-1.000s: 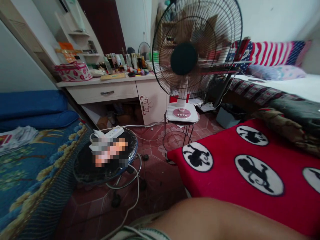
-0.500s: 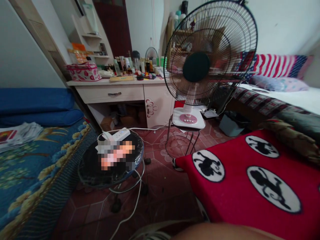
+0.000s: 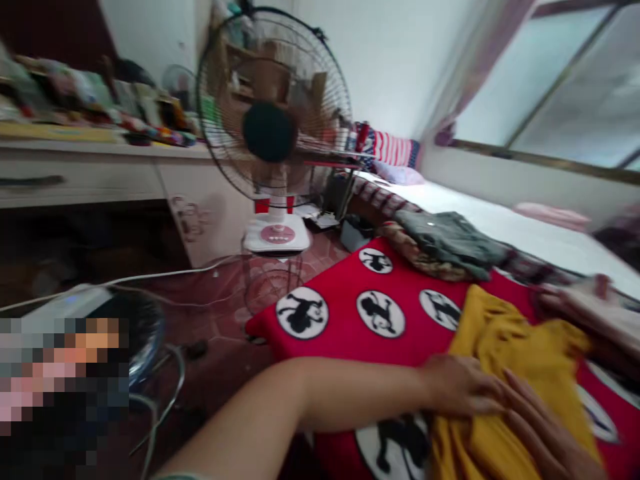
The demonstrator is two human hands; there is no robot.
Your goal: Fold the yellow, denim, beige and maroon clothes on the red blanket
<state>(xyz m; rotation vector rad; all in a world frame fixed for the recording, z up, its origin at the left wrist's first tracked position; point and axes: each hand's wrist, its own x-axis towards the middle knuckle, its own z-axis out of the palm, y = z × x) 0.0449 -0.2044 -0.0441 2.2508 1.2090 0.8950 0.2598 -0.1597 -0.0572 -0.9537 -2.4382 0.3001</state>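
Both hands have come into view since the earlier frame, where only a slice of arm showed along the bottom edge; view has swung right with them. Means the work now centres on a yellow cloth [image 3: 530, 347], not visible half a second ago. It lies rumpled beneath both hands, spreading beyond and to the right of the left hand [image 3: 457, 387]. Left hand rests on it, fingers bent, whether pinching a fold or only pressing cannot be told. Right hand [image 3: 545, 430] lies just beside, fingers looking fairly straight, touching or nearly touching the left fingertips (blur hides the contact); grasp likewise unclear. Under the cloth, and left of the left hand, a red blanket [image 3: 345, 340] with dark figures in white ovals. Beyond the hands, on the blanket's far edge, grey-green clothes [image 3: 450, 237] heaped, well apart from the fingers. Pale pink fabric [image 3: 590, 307] beyond and right of the right hand. Farther off, beyond the left hand and to its left, the fan [image 3: 270, 133]; well left, the round stool [image 3: 153, 340] has slid to the view's edge, its top partly pixelated.
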